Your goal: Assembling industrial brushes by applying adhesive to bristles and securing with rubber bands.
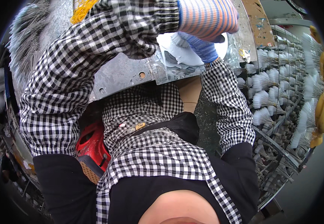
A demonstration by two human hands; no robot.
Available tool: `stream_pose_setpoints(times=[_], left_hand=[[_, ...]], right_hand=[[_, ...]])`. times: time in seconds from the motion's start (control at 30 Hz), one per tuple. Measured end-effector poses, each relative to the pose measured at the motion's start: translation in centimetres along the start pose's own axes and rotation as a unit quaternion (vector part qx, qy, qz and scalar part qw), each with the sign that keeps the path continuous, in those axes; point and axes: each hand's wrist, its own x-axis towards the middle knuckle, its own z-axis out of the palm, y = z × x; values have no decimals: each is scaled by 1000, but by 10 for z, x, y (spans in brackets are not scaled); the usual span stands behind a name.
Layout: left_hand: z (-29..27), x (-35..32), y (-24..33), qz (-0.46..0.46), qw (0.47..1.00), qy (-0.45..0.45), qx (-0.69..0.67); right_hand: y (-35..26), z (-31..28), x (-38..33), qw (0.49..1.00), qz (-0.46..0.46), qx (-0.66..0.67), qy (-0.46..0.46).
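My left hand point(208, 18), in a pink, orange and blue striped knit glove, reaches across at the top. Its fingers look curled closed; whatever they hold is hidden, though a small dark tip shows below them. Underneath is my right hand point(201, 46) in a blue knit glove, its fingers mostly covered by the left hand. Next to the right hand, a white ribbed tuft point(180, 40) touches a smooth, pale white paste-like mass point(182, 56). That mass lies spread on a clear sheet point(177, 72) at the edge of the metal worktable point(124, 74).
Bundles of white-tipped thin strands point(262, 80) fill a rack on the right, with yellow gloves point(322, 108) beyond. More strands point(27, 44) are heaped far left, near yellow strings point(83, 10). A brown board point(257, 22) is at upper right. A red plastic stool-like object point(94, 143) stands below the table.
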Motion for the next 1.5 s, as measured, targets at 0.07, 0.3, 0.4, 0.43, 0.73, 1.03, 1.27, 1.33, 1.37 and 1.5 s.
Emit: stream_pose_setpoints(times=[0.07, 0.3, 0.4, 0.43, 0.73, 1.03, 1.27, 1.33, 1.37, 1.5], left_hand=[[4, -3, -1, 4, 1000, 23, 12], [17, 2, -4, 27, 998, 55, 5], [20, 7, -7, 24, 999, 38, 19], [22, 8, -6, 18, 999, 33, 33], [26, 11, -3, -7, 998, 64, 18], [88, 32, 11, -134, 878, 450, 96], [26, 4, -8, 38, 998, 57, 13], [18, 0, -5, 48, 996, 69, 5], [17, -2, -3, 53, 996, 77, 0], [21, -1, 2, 44, 994, 97, 2]], right_hand=[[1, 0, -2, 999, -6, -1, -40], [9, 15, -5, 1000, -11, 10, -17], [10, 14, -6, 1000, -3, -4, -6], [9, 14, -7, 1000, 17, 16, -10], [19, 22, -4, 997, -39, 51, 48], [17, 21, -9, 993, -49, -78, 75], [27, 30, -9, 997, -39, -43, 56], [27, 32, -11, 998, -9, 45, 45], [26, 31, -12, 998, -10, 48, 37], [17, 25, -15, 1000, -10, 11, 7]])
